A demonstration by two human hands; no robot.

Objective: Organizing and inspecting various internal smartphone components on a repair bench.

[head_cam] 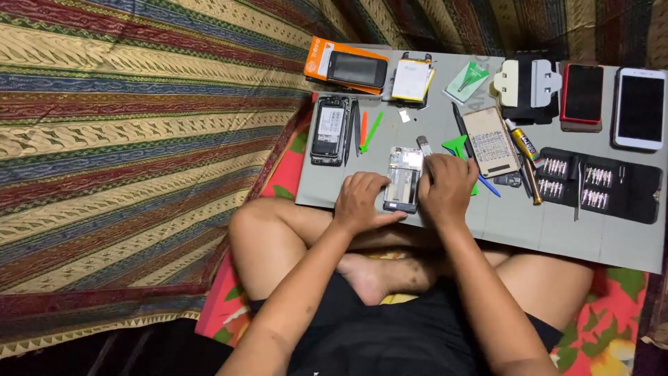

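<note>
Hands meet over an opened phone (403, 179) lying near the front edge of a grey mat (557, 230). Left hand (362, 202) grips its left side, steadying it; right hand (447, 188) curls over the right edge, though what its fingers pinch is hidden. Screwdriver kit (598, 184), glue tube (522, 139), and spare phones (639, 108) sit within reach behind.

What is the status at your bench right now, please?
Left hand steadying opened phone. Right hand pressing on its right edge. Tweezers and green pick lie close above.
</note>
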